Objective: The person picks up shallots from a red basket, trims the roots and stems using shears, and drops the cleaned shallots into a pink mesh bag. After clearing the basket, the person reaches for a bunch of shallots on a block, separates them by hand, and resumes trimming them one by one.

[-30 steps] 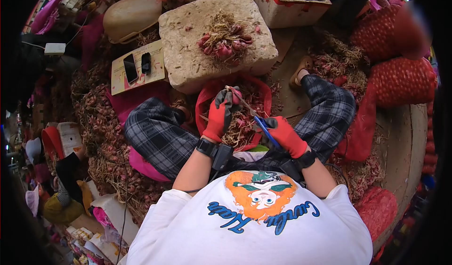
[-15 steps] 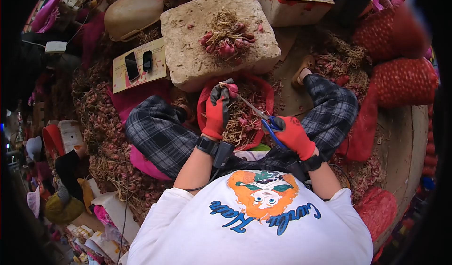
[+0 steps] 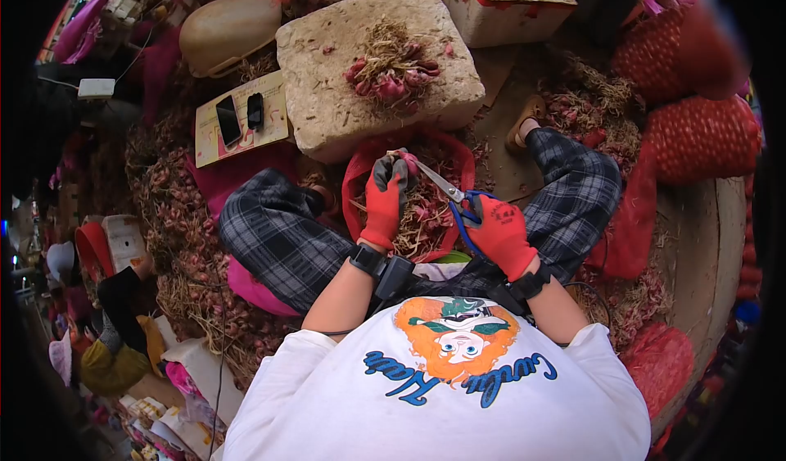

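**Colleague:** Head view: what sits at the centre?

**Me:** I see a small pinkish-red shallot bulb point(image 3: 408, 164), pinched at the dark fingertips of the red-gloved left hand point(image 3: 385, 201). The fingers are curled tight around it. It hangs above the red-rimmed basket of dry stalks point(image 3: 358, 178), between the person's knees.

**Colleague:** Which way does it point?

**Me:** I cannot tell, because the fingers cover most of it. The clearer line is the metal scissors with blue handles point(image 3: 449, 191). Their long axis runs from the tips at the bulb, upper left, down to the handles at lower right. The red-gloved right hand point(image 3: 499, 233) is closed through the handle loops. The blades read as one thin strip, so I cannot say how far they are parted.

**Colleague:** And around that?

**Me:** Just beyond the basket lies a pale, rough rectangular block point(image 3: 327, 92) with a heap of red shallots with straw-like roots point(image 3: 393, 72) on top. Left of the block is a yellowish card point(image 3: 270, 129) carrying two dark phones. Red mesh sacks of onions point(image 3: 696, 142) stand well off to the right.

**Colleague:** Anything lost?

**Me:** The white shirt hides the lap, and the lens edge blackens the corners. A white box point(image 3: 491, 15) is cut off at the top.
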Demonstrator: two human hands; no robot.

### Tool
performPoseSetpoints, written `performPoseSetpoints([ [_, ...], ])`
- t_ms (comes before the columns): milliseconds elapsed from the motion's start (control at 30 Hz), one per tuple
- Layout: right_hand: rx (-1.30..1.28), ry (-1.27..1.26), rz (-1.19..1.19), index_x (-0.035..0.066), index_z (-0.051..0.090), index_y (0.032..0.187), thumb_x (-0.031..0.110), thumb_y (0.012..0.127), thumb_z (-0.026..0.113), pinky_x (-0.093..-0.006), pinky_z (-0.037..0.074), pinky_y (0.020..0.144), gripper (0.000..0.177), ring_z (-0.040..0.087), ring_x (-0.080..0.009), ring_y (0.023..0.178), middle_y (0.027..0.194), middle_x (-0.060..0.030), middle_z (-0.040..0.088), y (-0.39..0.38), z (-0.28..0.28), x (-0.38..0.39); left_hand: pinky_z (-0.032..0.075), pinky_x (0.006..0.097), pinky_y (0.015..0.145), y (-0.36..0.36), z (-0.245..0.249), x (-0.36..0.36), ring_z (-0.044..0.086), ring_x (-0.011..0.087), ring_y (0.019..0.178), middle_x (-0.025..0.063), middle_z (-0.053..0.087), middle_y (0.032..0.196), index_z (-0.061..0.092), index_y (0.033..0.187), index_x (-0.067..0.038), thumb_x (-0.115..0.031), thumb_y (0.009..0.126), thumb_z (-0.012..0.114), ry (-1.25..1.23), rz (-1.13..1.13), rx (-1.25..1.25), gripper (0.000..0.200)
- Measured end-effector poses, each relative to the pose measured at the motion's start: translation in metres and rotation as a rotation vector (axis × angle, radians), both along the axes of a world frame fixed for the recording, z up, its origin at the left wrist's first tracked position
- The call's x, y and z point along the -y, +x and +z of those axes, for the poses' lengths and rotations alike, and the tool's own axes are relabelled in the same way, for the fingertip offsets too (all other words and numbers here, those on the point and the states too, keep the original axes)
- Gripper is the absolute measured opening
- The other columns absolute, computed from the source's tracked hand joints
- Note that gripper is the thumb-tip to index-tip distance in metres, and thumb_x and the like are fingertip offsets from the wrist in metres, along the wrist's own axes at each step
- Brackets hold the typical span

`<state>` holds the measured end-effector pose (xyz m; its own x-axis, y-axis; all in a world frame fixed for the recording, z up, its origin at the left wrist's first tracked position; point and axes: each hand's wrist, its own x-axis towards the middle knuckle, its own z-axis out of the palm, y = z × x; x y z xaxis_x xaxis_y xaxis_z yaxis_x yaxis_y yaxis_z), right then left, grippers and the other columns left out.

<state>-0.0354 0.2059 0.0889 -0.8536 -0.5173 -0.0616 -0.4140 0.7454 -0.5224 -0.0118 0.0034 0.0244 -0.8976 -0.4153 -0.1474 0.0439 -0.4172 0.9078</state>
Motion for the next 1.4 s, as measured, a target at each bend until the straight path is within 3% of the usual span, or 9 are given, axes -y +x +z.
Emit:
performPoseSetpoints([
  [267,0.558,-0.176,-0.116,0.001,0.063,0.091,0.03,0.078,0.066,-0.0333,0.048,0.064,0.032,0.063,-0.0223,0.07,0.079,-0.012,0.065,-0.031,-0.027,-0.012,0.046,0.0236,0.076,0.006,-0.003,0.003,0.054,0.0077,0.083,-0.0009,0.056,0.091,0.055,0.101,-0.003,-0.018,0.094,0.049,-0.139,-0.258,0.168,0.017],
  [467,0.555,-0.787,-0.156,0.001,0.057,0.111,0.013,0.078,0.069,-0.0265,0.046,0.073,0.037,0.059,-0.0108,0.083,0.092,-0.0067,0.064,-0.039,-0.008,0.031,0.047,0.0238,0.08,0.003,-0.011,-0.001,0.058,0.0098,0.088,0.0028,0.06,0.099,0.055,0.11,-0.001,-0.008,0.091,0.051,0.094,-0.23,0.072,0.021],
  [567,0.778,-0.982,-0.197,-0.001,0.055,0.112,0.006,0.077,0.066,-0.0254,0.047,0.073,0.037,0.057,-0.0102,0.084,0.099,-0.0027,0.063,-0.051,-0.016,0.047,0.046,0.0252,0.078,0.009,0.0,-0.003,0.055,0.0097,0.088,0.003,0.061,0.099,0.056,0.11,0.0,-0.004,0.087,0.054,-0.239,-0.284,-0.004,0.024],
  [767,0.489,-0.739,-0.102,-0.001,0.056,0.105,0.007,0.08,0.064,-0.0266,0.05,0.072,0.027,0.06,-0.0121,0.079,0.089,-0.0062,0.063,-0.054,-0.03,0.052,0.045,0.0269,0.086,0.011,0.013,0.001,0.058,0.0134,0.096,0.0062,0.063,0.105,0.057,0.111,0.001,0.0,0.083,0.053,-0.225,-0.285,-0.012,0.028],
  [967,1.392,-1.324,-0.302,-0.002,0.054,0.104,0.007,0.079,0.059,-0.0244,0.051,0.062,0.027,0.06,-0.014,0.069,0.083,-0.0063,0.059,-0.052,-0.068,0.025,0.045,0.0266,0.085,0.006,0.015,-0.003,0.058,0.0137,0.096,0.0065,0.063,0.107,0.058,0.113,0.0,-0.006,0.087,0.053,-0.069,-0.289,-0.012,0.027],
  [1100,1.306,-1.19,-0.285,-0.003,0.052,0.106,0.008,0.08,0.06,-0.0241,0.05,0.06,0.029,0.059,-0.0141,0.066,0.084,-0.0057,0.057,-0.046,-0.027,0.025,0.045,0.0268,0.085,0.006,0.016,0.003,0.057,0.0133,0.096,0.0065,0.062,0.108,0.058,0.113,-0.001,-0.014,0.092,0.051,-0.285,-0.446,0.084,0.025],
  [1200,1.317,-1.223,-0.253,-0.003,0.052,0.105,0.007,0.08,0.06,-0.0238,0.05,0.06,0.028,0.058,-0.0143,0.066,0.087,-0.006,0.056,-0.044,-0.024,0.026,0.045,0.0276,0.086,0.002,0.016,0.004,0.056,0.0132,0.097,0.0056,0.061,0.106,0.057,0.113,-0.002,-0.015,0.094,0.048,-0.417,-0.463,-0.098,0.026],
  [1300,1.273,-1.261,-0.308,-0.003,0.052,0.104,0.006,0.081,0.06,-0.0239,0.05,0.059,0.027,0.058,-0.0144,0.065,0.088,-0.0059,0.056,-0.041,-0.029,0.027,0.046,0.026,0.084,0.006,0.007,-0.002,0.056,0.0145,0.097,0.0064,0.059,0.108,0.055,0.116,-0.003,-0.011,0.092,0.045,-0.016,-0.405,0.101,0.027],
  [1400,1.364,-1.356,-0.318,-0.002,0.052,0.104,0.006,0.081,0.06,-0.0242,0.05,0.059,0.026,0.058,-0.0145,0.065,0.088,-0.0057,0.056,-0.04,-0.042,0.026,0.046,0.0232,0.079,0.003,0.023,-0.002,0.055,0.0126,0.093,0.005,0.056,0.113,0.05,0.122,-0.005,-0.007,0.091,0.041,-0.844,-0.445,-0.325,0.033],
])
